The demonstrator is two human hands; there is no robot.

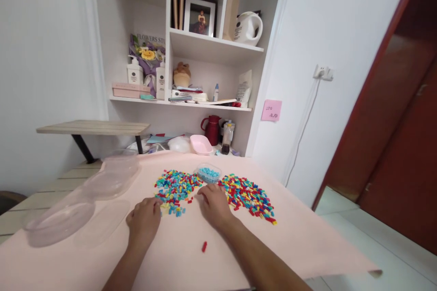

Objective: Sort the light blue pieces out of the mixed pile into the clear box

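Note:
Two heaps of small coloured beads lie on a pink table cover (205, 263): a left heap (175, 186) and a right heap (249, 195). Between them at the back stands a small clear tub (208, 173) holding blue beads. My left hand (145, 218) rests at the near edge of the left heap with its fingers curled down onto the beads. My right hand (215, 204) lies between the heaps, fingers bent toward the tub; what they pinch, if anything, is hidden. A lone red bead (204, 246) lies nearer to me.
Clear plastic containers and lids (112, 177) sit at the left of the table. A pink dish (201, 144), a red jug (212, 129) and a bottle stand at the back under white shelves. A red door (403, 122) is on the right.

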